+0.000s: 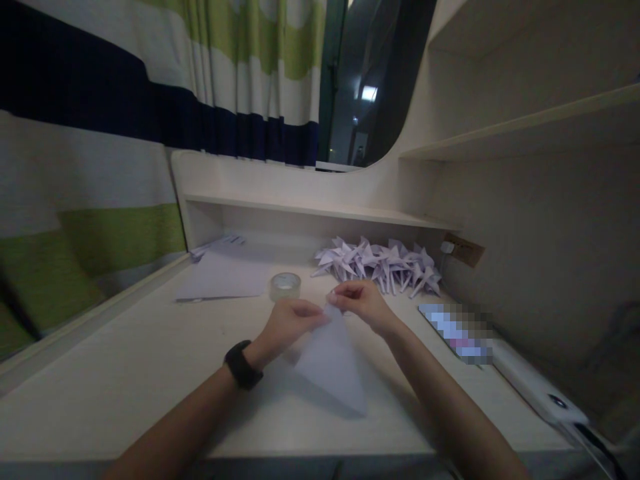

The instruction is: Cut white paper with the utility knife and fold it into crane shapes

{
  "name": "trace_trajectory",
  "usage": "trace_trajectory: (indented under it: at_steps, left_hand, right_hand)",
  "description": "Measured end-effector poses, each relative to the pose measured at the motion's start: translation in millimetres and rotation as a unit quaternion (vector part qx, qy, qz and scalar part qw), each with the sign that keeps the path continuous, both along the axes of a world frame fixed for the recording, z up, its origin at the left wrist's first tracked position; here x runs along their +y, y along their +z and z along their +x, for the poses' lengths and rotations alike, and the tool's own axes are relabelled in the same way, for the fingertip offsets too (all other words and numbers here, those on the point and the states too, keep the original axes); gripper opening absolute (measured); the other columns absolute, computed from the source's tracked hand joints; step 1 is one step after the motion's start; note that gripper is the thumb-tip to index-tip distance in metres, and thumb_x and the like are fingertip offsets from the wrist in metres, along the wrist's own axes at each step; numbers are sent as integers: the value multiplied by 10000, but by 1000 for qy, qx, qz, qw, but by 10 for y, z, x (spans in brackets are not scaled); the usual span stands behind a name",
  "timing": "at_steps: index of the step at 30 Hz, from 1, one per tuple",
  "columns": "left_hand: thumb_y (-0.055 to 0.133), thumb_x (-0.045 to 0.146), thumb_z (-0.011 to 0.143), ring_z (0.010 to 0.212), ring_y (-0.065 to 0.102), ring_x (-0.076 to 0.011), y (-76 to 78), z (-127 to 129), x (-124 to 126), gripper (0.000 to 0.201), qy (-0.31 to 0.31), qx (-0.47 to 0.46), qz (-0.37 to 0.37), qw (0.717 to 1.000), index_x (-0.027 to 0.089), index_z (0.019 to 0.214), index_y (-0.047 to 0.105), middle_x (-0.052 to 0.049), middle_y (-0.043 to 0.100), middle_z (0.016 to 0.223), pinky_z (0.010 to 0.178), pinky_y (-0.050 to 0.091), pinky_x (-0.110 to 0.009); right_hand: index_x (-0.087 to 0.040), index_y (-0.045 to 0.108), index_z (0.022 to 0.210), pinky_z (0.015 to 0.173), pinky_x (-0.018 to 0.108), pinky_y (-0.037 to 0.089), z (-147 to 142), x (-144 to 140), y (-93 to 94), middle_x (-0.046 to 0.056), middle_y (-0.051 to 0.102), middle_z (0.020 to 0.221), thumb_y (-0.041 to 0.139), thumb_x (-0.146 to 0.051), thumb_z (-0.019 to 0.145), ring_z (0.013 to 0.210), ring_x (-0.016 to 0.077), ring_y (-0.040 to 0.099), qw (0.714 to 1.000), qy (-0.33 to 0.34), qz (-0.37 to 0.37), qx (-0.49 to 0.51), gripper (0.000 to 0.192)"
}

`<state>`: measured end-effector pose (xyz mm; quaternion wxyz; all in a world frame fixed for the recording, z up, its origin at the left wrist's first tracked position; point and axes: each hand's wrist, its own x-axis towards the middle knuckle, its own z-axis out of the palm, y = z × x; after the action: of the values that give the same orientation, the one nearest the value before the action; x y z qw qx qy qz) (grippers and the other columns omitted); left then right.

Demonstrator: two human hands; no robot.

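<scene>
A white sheet of paper (334, 367), shaped like a triangle with its narrow tip away from me, is held up over the desk. My left hand (290, 327) pinches its left edge close to the tip. Right at the tip, the fingers of my right hand (361, 303) are closed on the same paper. Just beyond my left hand lies a roll of clear tape (285, 287). Behind my right hand is a pile of folded white paper pieces (377, 263), with pointed petals and thin rolled stems.
Flat white sheets (223, 272) are stacked at the back left of the desk (125, 373). On the right lie a phone (455, 333) with a blurred screen and a long white device (537, 383) with cables. A plugged wall socket (464, 250) sits behind them.
</scene>
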<state>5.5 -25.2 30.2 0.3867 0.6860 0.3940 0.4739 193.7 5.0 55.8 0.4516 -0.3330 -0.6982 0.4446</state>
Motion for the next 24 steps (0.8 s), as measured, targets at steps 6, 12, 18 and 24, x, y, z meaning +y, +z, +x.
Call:
trace_trajectory:
  at_steps: [6, 12, 18, 24]
  left_hand:
    - [785, 296, 633, 603, 640, -156, -15, -28, 62, 152, 30, -59, -17, 998, 159, 681, 739, -45, 720, 666, 593, 498, -250]
    - [793, 283, 633, 657, 675, -182, -31, -84, 112, 130, 87, -84, 22, 992, 197, 724, 758, -36, 744, 722, 642, 537, -283]
    - [728, 314, 728, 722, 681, -184, -33, -71, 95, 93, 146, -57, 112, 981, 245, 776, 770, -17, 752, 790, 682, 532, -284]
    - [731, 309, 722, 722, 677, -190, 7, -66, 52, 84, 176, -48, 137, 974, 238, 753, 766, -17, 747, 773, 682, 532, -291]
  right_hand:
    - [-127, 696, 702, 506, 235, 500, -107, 102, 229, 12, 631, 571, 792, -433, 623, 514, 114, 583, 998, 29, -13, -62, 330]
    - [-125, 695, 694, 498, 220, 496, -225, 193, 363, 12, 640, 584, 819, -421, 580, 518, 105, 582, 997, 37, 4, -64, 341]
    - [-127, 716, 697, 536, 234, 520, -221, 200, 456, 27, 666, 603, 828, -405, 565, 544, 115, 608, 998, 37, 2, -54, 328]
    - [-132, 728, 687, 529, 239, 509, -218, 213, 501, 32, 669, 587, 843, -391, 537, 536, 117, 600, 999, 27, 7, -45, 321]
